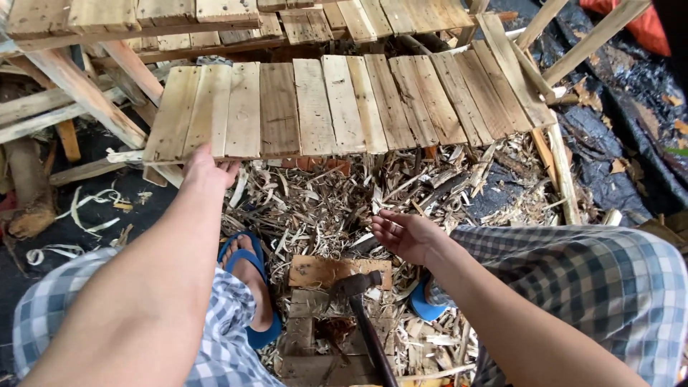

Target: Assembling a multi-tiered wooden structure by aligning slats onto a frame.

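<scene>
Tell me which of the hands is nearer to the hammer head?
The right hand. It hovers open, palm up, just above the hammer, up and to the right of its head. The left hand is farther away, up left, touching the near edge of the slatted wooden panel.

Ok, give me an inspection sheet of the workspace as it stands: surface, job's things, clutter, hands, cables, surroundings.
Surface: dark ground strewn with wood shavings.
Job's things: slat panel, propped off the ground, near edge toward the person; hammer lying head-up on a small wood block between the feet.
Clutter: loose strips and offcuts by the panel; a log at left.
Hands: left hand on the panel's near left edge; right hand open, palm up, empty, above the shavings.
Cables: nothing seen.
Surroundings: more slat panels and timber frames behind; black sheeting at right; blue sandals on the feet.
</scene>
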